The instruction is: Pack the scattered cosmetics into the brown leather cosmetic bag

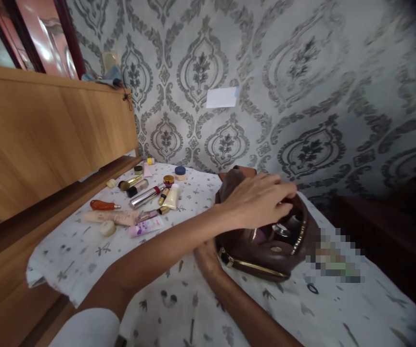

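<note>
brown, gold-zipped bag (260, 254) gapes under curled left hand (256, 200); right hand (206, 254) part-hidden, grips unclear

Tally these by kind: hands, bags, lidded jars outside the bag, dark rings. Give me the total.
Hands: 2 (left hand, right hand)
Brown bag: 1
Lidded jars: 3 (blue-lidded jar, gold-lidded jar, small dark jar)
Dark ring: 1
Total: 7
</note>
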Action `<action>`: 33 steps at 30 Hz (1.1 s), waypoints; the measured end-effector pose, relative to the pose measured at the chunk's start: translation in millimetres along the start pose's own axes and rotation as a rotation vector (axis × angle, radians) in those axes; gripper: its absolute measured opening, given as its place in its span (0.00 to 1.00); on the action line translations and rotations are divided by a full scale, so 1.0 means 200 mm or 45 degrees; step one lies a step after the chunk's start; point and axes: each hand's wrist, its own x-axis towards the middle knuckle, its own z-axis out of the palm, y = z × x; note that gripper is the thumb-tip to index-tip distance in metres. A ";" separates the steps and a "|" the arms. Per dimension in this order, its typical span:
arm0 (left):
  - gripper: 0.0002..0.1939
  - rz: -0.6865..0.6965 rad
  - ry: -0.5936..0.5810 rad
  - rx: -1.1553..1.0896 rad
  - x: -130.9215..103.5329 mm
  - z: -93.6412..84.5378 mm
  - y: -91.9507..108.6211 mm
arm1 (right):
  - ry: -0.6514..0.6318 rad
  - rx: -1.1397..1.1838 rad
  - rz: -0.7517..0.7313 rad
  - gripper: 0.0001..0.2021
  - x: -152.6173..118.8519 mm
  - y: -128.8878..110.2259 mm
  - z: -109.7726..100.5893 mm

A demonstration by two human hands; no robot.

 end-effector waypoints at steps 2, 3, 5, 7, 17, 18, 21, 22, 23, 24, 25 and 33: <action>0.08 -0.051 0.088 -0.006 -0.12 -0.05 -0.04 | -0.004 -0.015 0.047 0.13 0.01 -0.02 0.01; 0.08 -0.093 0.125 0.000 -0.18 -0.08 -0.08 | -0.006 -0.010 0.070 0.14 0.01 -0.03 0.02; 0.09 -0.221 0.170 0.032 -0.33 -0.11 -0.18 | -0.009 0.036 0.098 0.16 0.01 -0.05 0.03; 0.09 -0.398 0.198 0.076 -0.48 -0.14 -0.32 | -0.013 0.094 0.104 0.19 0.01 -0.07 0.05; 0.13 -0.981 -0.053 0.333 -1.15 -0.23 -0.78 | -0.032 0.120 0.150 0.22 0.01 -0.08 0.04; 0.12 -0.975 -0.074 0.344 -1.17 -0.23 -0.77 | -0.033 0.119 0.148 0.22 0.01 -0.08 0.04; 0.12 -0.940 -0.148 0.378 -1.19 -0.20 -0.74 | -0.025 0.129 0.138 0.22 0.01 -0.08 0.05; 0.12 -0.927 -0.177 0.409 -1.18 -0.19 -0.72 | -0.023 0.133 0.137 0.22 0.01 -0.08 0.05; 0.13 -0.915 -0.205 0.448 -1.17 -0.18 -0.71 | -0.023 0.135 0.137 0.22 0.01 -0.08 0.05; 0.13 -0.898 -0.231 0.488 -1.15 -0.17 -0.70 | -0.023 0.136 0.137 0.22 0.01 -0.08 0.05; 0.13 -0.877 -0.252 0.522 -1.13 -0.15 -0.69 | -0.021 0.136 0.137 0.23 0.01 -0.08 0.05; 0.09 -0.827 -0.277 0.503 -0.99 -0.05 -0.67 | -0.018 0.141 0.159 0.23 0.01 -0.10 0.05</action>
